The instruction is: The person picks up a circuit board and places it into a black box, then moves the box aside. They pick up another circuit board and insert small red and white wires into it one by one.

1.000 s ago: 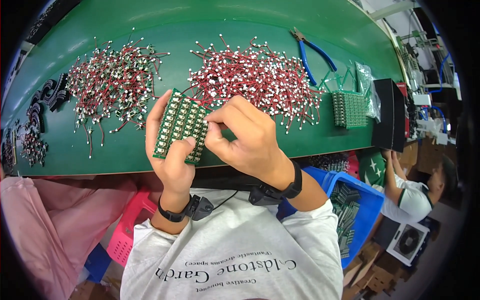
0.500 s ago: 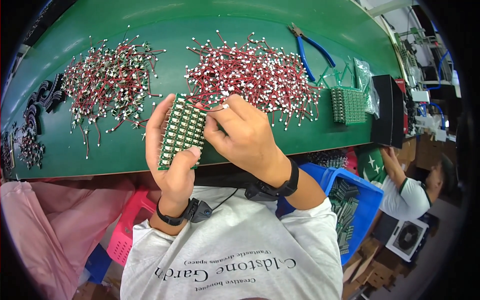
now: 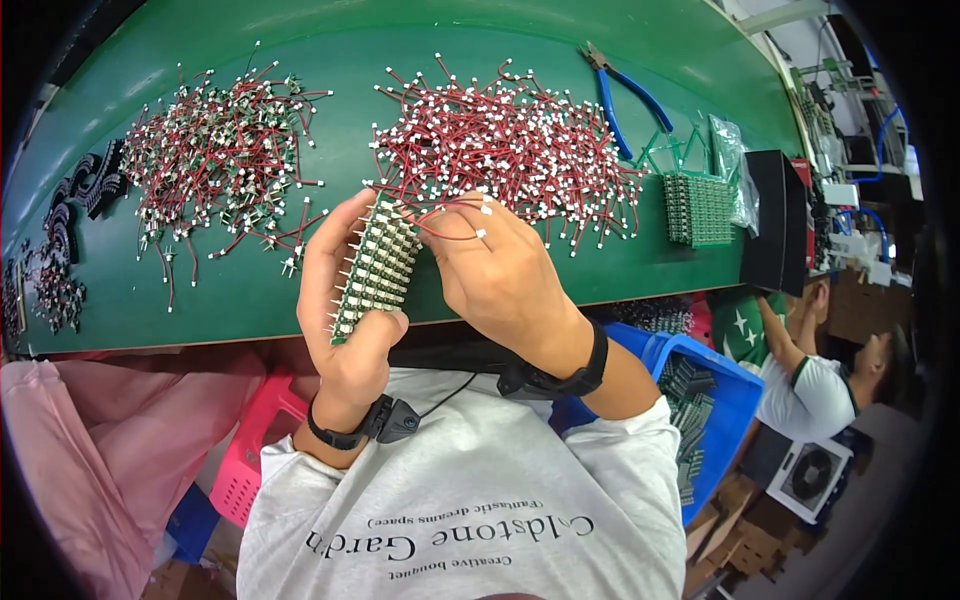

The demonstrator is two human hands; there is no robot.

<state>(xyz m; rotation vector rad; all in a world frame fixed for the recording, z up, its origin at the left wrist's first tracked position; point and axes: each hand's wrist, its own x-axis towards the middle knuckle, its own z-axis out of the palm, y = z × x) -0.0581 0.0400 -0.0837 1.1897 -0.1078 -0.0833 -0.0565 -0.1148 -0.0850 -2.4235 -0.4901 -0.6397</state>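
My left hand is closed around a green circuit board panel with rows of small white connectors. Its thumb presses the near end, and thin pins stick out along the left side. At the panel's far right corner, my right hand is closed in a pinch on red wire leads. White plugs on the loose ends of these leads lie over my right fingers. The exact pinch point is hidden behind the fingers. Just beyond both hands spreads a pile of red wire leads with white plugs.
At the left lies a heap of wired small boards, with black strips beside it. Blue-handled cutters, stacked panels and a black box are at the right. A blue bin stands below; another person sits nearby.
The panel has tilted and turned in my left hand, showing its connectors at a steeper angle. My right hand has shifted slightly right, and more of the red leads now show over its fingers.
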